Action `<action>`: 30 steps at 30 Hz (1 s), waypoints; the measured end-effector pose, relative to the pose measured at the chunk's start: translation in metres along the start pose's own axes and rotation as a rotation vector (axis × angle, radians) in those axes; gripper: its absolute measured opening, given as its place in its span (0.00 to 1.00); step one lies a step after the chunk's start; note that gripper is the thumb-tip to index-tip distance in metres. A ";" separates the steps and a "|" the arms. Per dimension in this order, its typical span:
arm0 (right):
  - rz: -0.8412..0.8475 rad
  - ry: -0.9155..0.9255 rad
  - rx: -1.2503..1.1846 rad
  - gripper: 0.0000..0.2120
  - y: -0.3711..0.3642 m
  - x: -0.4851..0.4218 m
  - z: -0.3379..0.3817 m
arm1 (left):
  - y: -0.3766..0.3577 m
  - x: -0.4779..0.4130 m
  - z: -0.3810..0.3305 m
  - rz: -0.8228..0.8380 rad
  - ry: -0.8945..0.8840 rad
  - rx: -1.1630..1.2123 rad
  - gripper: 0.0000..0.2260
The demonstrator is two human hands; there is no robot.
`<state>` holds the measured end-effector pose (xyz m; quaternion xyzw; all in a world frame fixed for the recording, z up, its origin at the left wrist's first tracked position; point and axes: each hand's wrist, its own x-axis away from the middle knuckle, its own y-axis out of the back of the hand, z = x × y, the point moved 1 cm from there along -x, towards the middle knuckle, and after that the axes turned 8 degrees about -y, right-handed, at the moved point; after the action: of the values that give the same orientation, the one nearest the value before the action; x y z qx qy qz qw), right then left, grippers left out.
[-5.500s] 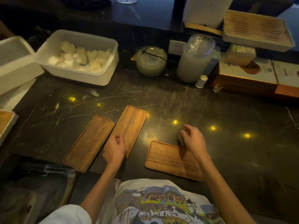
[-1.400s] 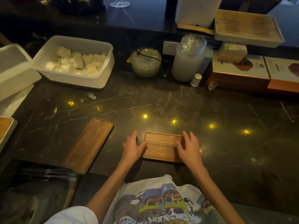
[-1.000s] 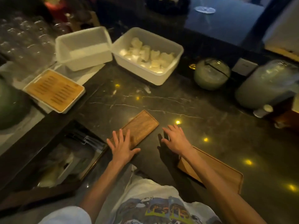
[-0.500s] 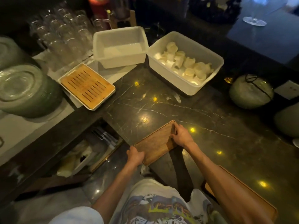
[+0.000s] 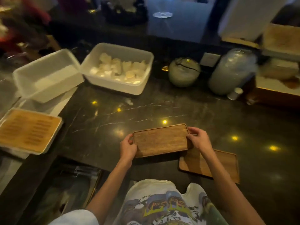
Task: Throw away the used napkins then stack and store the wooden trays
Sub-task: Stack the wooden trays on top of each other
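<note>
I see open dark marble counter (image 5: 162, 108) ahead of the hands, bare between them and the white rectangular plastic tub of rolled white napkins (image 5: 119, 69) at the back; the counter's near edge runs just below my wrists, with a dark opening dropping away at lower left. My left hand (image 5: 128, 147) is closed on the left short end of the rectangular brown wooden tray (image 5: 160, 139), and my right hand (image 5: 198, 139) is closed on its right short end, fingers curled over the rim. I cannot tell whether the tray is touching the counter. Its right end overlaps the corner of a second flat wooden tray (image 5: 225, 164) lying flat by the near edge, under my right forearm. The light is dim, with small yellow spots reflecting off the stone. An empty white plastic tub (image 5: 47, 75) sits at the left and a frosted glass jar (image 5: 232, 72) stands at the back right.
</note>
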<state>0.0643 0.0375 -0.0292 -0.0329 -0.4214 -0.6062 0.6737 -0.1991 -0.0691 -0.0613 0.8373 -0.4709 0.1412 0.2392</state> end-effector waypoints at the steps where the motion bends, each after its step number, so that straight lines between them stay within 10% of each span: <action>1: -0.029 -0.032 -0.026 0.20 0.018 0.002 -0.016 | -0.017 0.002 -0.006 0.067 -0.013 -0.019 0.23; 11: -0.177 -0.164 -0.243 0.19 0.119 0.036 -0.152 | -0.156 0.054 -0.004 0.446 -0.159 -0.212 0.18; 30: -0.135 -0.072 -0.168 0.19 0.121 0.018 -0.190 | -0.186 0.074 0.013 0.391 -0.280 -0.553 0.14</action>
<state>0.2656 -0.0503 -0.0842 -0.0827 -0.3944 -0.6819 0.6104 -0.0010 -0.0473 -0.0881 0.6463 -0.6706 -0.0642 0.3585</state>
